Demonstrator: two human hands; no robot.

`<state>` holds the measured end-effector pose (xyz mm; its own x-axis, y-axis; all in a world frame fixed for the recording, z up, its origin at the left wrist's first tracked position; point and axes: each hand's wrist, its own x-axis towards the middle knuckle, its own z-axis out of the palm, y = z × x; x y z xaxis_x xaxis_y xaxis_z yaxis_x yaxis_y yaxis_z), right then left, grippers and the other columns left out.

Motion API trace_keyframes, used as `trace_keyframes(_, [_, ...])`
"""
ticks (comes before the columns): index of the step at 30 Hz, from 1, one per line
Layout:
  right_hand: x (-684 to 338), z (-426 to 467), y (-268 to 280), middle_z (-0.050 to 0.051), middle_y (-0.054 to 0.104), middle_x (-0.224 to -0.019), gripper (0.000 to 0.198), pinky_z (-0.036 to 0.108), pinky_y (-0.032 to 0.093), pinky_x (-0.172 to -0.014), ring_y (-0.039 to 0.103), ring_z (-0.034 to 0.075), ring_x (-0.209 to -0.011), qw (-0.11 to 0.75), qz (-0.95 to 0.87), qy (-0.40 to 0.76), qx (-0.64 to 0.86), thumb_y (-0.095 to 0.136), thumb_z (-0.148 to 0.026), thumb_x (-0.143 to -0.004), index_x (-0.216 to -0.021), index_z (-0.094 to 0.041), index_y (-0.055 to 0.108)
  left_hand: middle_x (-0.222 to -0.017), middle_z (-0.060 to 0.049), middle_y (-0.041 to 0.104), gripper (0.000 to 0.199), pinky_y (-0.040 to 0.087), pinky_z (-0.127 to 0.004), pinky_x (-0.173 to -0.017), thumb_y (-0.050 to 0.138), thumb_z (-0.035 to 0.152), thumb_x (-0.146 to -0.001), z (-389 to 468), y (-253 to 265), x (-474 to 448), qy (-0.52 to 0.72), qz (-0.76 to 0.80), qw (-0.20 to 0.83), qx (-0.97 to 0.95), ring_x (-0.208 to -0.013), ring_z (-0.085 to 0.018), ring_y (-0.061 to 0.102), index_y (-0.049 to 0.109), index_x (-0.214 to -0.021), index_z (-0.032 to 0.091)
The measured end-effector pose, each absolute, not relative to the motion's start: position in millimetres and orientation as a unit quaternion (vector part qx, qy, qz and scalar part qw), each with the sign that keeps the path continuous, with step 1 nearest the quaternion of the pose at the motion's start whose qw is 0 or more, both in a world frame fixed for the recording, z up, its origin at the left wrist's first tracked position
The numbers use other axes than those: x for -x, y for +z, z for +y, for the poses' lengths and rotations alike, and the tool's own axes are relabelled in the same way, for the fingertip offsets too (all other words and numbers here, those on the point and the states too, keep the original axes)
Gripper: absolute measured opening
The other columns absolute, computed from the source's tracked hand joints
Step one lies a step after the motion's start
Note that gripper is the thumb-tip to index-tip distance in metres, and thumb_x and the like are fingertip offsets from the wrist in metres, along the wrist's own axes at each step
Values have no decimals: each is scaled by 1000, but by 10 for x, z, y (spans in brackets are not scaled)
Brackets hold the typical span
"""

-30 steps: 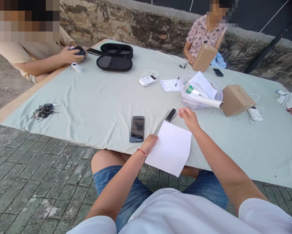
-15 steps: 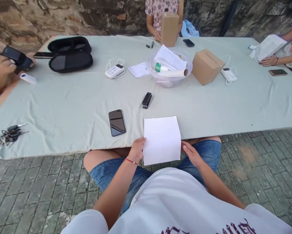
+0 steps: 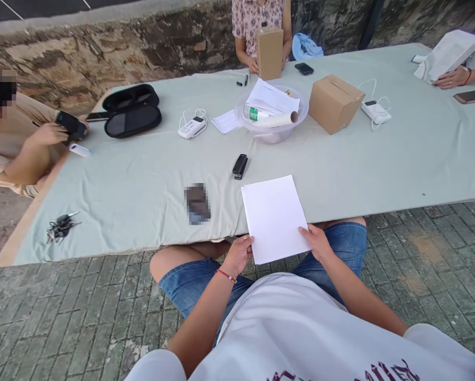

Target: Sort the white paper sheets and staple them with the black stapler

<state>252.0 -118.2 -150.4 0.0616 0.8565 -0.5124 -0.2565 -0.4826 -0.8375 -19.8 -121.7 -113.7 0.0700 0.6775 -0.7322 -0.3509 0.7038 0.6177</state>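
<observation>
Your left hand (image 3: 238, 255), right hand (image 3: 319, 243) pinch white paper sheets (image 3: 275, 219) between them; keep edges flush, grip light; stapler (image 3: 240, 166) beyond left.

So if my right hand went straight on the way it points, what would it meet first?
The paper, which your right hand holds by the edge. Past it, the stapler looks roughly in line, though depth is unclear.
</observation>
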Motion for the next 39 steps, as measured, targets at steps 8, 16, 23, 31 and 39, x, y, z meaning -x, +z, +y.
trace_keyframes(8, [-2423,-1350,-1495,8,74,-107,51,35,57,-83,71,23,-92,434,-183,679,564,86,-40,-61,-105,-20,70,-75,-7,71,44,52,-31,-69,89,36,-52,-1225,-1199,157,432,598,662,-131,-69,-18,66,67,-81,11])
trace_keyframes(16, [-2752,-1331,-1509,6,75,-105,38,32,58,-79,71,23,-90,439,-275,555,651,77,-40,-71,-102,-19,73,-75,-6,71,45,52,-31,-69,86,45,-55,-1298,-1225,177,460,574,659,-157,-71,-19,66,66,-78,12])
trace_keyframes(23, [-3230,-1198,-1386,4,76,-89,29,27,59,-52,72,21,-72,484,-134,547,669,81,-30,-65,-91,-23,71,-77,-8,72,43,55,-36,-71,90,32,-51,-1213,-1288,212,481,621,612,-90,-68,-20,67,64,-79,12])
trace_keyframes(31, [-2926,-1384,-1354,10,73,-110,43,33,60,-83,71,25,-95,422,-126,696,567,83,-31,-67,-105,-16,70,-92,-13,74,44,56,-40,-81,88,29,-56,-1145,-1229,79,485,602,627,-95,-81,-24,70,66,-90,12])
trace_keyframes(39, [-2567,-1426,-1489,8,74,-106,40,39,58,-88,71,28,-95,410,-143,723,537,86,-33,-62,-97,-20,74,-103,-11,73,39,54,-39,-91,78,35,-69,-1255,-1121,74,501,507,698,-65,-99,-26,68,67,-101,14])
